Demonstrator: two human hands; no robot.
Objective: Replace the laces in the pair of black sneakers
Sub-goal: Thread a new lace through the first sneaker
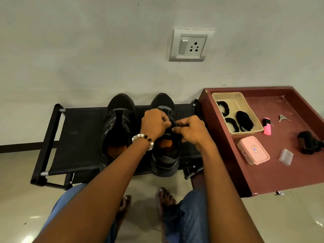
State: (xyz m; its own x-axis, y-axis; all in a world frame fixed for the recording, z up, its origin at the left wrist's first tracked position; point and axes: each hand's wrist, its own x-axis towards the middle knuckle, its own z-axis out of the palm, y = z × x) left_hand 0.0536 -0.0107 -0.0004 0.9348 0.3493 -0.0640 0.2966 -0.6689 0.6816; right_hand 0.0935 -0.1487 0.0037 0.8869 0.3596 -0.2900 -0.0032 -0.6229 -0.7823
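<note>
both hands, left hand (154, 122) and right hand (190, 130), pinch the lace (172, 124) over the right sneaker (165, 155); best keep tension even.

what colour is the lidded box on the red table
Pink: the lidded box shows best in the head view, on the red table.

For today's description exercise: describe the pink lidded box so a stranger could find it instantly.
Start at the dark red table right of the black shoe rack. Near its front-left lies the pink lidded box, just in front of the beige tray. Unlike the pink highlighter, it is broad, flat and rectangular.
</note>
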